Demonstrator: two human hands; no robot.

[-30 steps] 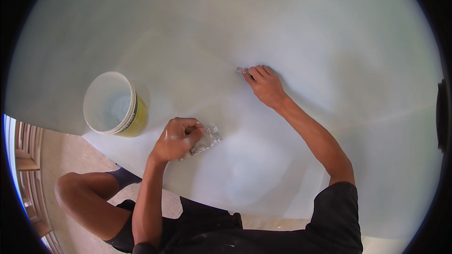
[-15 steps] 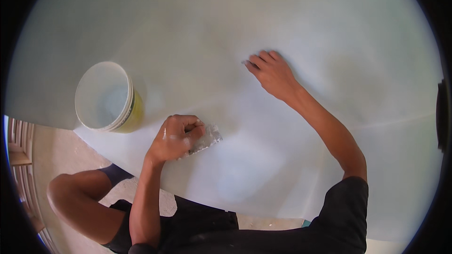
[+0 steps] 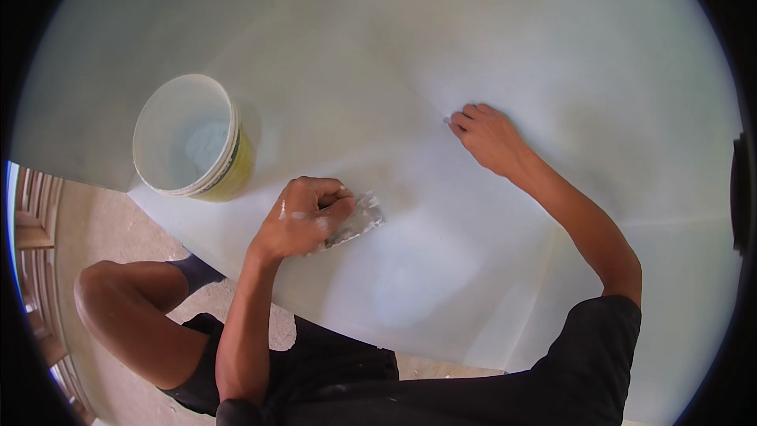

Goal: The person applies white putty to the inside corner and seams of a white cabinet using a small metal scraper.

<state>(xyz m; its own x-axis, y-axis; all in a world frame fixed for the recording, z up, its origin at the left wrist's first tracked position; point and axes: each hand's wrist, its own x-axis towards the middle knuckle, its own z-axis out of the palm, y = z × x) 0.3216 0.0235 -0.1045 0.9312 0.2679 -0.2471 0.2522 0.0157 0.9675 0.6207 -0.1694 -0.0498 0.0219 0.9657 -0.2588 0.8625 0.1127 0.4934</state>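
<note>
My left hand [image 3: 303,217] grips a putty knife [image 3: 359,219], its wide blade smeared with pale filler and pointing to the right. White smears mark the back of this hand too. Farther out and to the right, my right hand [image 3: 489,138] is at the pale surface [image 3: 441,268] with its fingers curled. A tiny greyish bit shows at its fingertips; I cannot make out what it is. To the left of my left hand stands a white and yellow plastic bucket [image 3: 236,162], with pale blue-white material at its bottom.
The broad pale surface spreads away from me and to the right, with a faint seam line near my right arm. My bent leg [image 3: 142,315] is at the lower left over a dusty floor [image 3: 102,221]. Wooden slatted things [image 3: 35,237] stand at the far left edge.
My right hand has moved right and slightly nearer across the surface. My left hand, still holding the putty knife, sits a little farther right and up in view; the bucket appears shifted with the view.
</note>
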